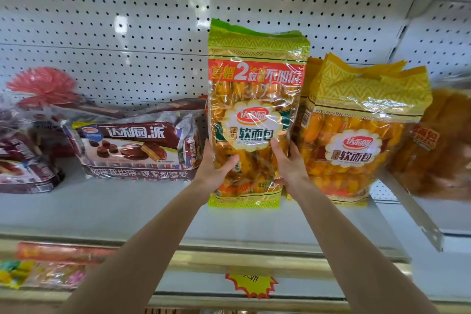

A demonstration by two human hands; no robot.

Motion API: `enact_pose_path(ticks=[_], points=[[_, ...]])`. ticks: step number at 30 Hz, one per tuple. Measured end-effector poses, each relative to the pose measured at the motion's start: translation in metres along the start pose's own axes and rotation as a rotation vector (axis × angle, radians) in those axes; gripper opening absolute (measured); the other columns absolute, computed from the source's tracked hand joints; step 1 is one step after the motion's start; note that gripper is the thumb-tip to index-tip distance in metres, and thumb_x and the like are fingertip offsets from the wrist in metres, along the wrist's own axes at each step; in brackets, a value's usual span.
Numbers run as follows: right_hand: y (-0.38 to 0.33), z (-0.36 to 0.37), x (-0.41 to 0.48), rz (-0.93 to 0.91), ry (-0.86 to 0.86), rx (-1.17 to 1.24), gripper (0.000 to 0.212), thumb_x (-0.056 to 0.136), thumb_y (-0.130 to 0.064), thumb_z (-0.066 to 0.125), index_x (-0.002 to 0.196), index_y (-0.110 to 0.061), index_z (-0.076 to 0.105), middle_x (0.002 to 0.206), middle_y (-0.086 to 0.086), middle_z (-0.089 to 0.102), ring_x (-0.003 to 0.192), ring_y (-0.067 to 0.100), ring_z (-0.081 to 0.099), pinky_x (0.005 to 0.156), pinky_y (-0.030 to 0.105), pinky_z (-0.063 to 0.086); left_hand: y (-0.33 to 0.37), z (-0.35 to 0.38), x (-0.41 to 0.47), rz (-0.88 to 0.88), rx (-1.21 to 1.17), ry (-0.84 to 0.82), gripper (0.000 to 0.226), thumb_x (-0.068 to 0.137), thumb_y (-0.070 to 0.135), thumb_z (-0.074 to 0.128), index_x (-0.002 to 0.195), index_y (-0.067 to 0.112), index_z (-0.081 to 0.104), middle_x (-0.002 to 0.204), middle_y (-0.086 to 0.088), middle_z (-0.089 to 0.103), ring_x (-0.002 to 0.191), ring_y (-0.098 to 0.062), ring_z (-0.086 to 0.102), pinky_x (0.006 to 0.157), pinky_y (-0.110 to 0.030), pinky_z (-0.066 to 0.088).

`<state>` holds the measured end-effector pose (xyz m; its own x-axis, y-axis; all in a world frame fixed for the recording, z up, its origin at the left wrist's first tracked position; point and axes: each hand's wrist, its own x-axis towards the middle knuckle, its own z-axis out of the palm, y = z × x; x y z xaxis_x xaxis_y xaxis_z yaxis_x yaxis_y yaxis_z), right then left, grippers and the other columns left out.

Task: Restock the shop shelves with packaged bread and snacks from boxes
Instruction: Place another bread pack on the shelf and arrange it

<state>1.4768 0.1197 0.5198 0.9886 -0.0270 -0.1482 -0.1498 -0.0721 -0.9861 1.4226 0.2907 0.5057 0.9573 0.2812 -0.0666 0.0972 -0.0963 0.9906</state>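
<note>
A white shop shelf (114, 211) with a gold front rail carries a yellow starburst price tag (251, 285) at its near edge. Past it, the left hand (216, 171) and right hand (290, 166) grasp the lower sides of a green-topped bread bag (254, 84), which stands upright on the shelf, just beside a yellow bread bag (362, 135). A brown pie pack (132, 145) lies to the left, with pegboard (127, 20) behind everything.
</note>
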Motion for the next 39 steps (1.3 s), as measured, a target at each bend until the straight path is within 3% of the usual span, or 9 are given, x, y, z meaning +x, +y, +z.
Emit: enact_pose_path(ticks=[8,11,14,19,22,25,33,39], points=[[0.003,0.005,0.009,-0.056,0.032,0.144,0.072,0.083,-0.057,0.064,0.146,-0.035,0.037,0.144,-0.003,0.050,0.132,0.027,0.046,0.103,0.056,0.044,-0.007,0.005,0.011,0.053,-0.102,0.077,0.083,0.081,0.030,0.077,0.148,0.038,0.029,0.137,0.005,0.055,0.131,-0.018,0.047,0.112,-0.050,0.036],[0.006,0.006,0.013,-0.081,0.029,0.176,0.070,0.084,-0.052,0.065,0.146,-0.033,0.039,0.139,-0.003,0.054,0.128,0.024,0.051,0.101,0.053,0.047,-0.011,0.006,0.017,0.103,-0.145,0.089,0.077,0.083,0.021,0.075,0.147,0.032,0.034,0.131,0.008,0.058,0.123,-0.012,0.053,0.107,-0.037,0.042],[0.007,0.005,0.018,-0.106,0.015,0.207,0.065,0.087,-0.045,0.065,0.145,-0.030,0.041,0.134,-0.003,0.058,0.123,0.021,0.055,0.099,0.050,0.049,-0.012,0.007,0.020,0.150,-0.145,0.100,0.070,0.084,0.015,0.073,0.143,0.031,0.038,0.113,0.023,0.059,0.103,0.009,0.055,0.086,-0.013,0.047],[0.008,0.007,0.019,-0.116,0.012,0.255,0.061,0.088,-0.039,0.067,0.144,-0.030,0.043,0.126,-0.007,0.061,0.121,0.018,0.056,0.098,0.052,0.050,-0.016,0.008,0.028,0.176,-0.123,0.121,0.067,0.084,0.014,0.073,0.142,0.027,0.043,0.110,0.024,0.060,0.099,0.012,0.054,0.080,-0.006,0.046],[0.006,0.007,0.022,-0.119,0.006,0.245,0.061,0.088,-0.039,0.066,0.144,-0.030,0.042,0.131,-0.005,0.060,0.122,0.019,0.055,0.099,0.052,0.049,-0.015,0.008,0.029,0.187,-0.109,0.119,0.066,0.084,0.014,0.073,0.141,0.030,0.042,0.111,0.024,0.061,0.104,0.005,0.057,0.087,-0.012,0.047],[0.004,0.007,0.018,-0.097,0.010,0.215,0.062,0.089,-0.041,0.064,0.145,-0.032,0.040,0.136,-0.003,0.057,0.124,0.020,0.053,0.101,0.051,0.048,-0.015,0.006,0.025,0.176,-0.090,0.112,0.070,0.084,0.019,0.074,0.143,0.031,0.040,0.120,0.016,0.063,0.118,-0.007,0.056,0.100,-0.029,0.046],[-0.002,0.002,0.003,-0.069,0.000,0.125,0.064,0.089,-0.050,0.059,0.147,-0.038,0.033,0.143,-0.005,0.050,0.132,0.023,0.044,0.108,0.054,0.039,-0.005,0.003,0.007,0.071,-0.024,0.106,0.080,0.083,0.030,0.074,0.148,0.040,0.029,0.133,0.014,0.055,0.130,-0.015,0.045,0.112,-0.046,0.034],[-0.005,0.003,-0.006,-0.105,0.003,0.044,0.078,0.084,-0.060,0.060,0.150,-0.035,0.027,0.150,-0.003,0.043,0.137,0.025,0.040,0.110,0.055,0.037,0.002,0.002,-0.001,0.029,0.002,0.100,0.094,0.077,0.042,0.078,0.151,0.038,0.021,0.143,0.007,0.050,0.134,-0.019,0.043,0.112,-0.049,0.034]])
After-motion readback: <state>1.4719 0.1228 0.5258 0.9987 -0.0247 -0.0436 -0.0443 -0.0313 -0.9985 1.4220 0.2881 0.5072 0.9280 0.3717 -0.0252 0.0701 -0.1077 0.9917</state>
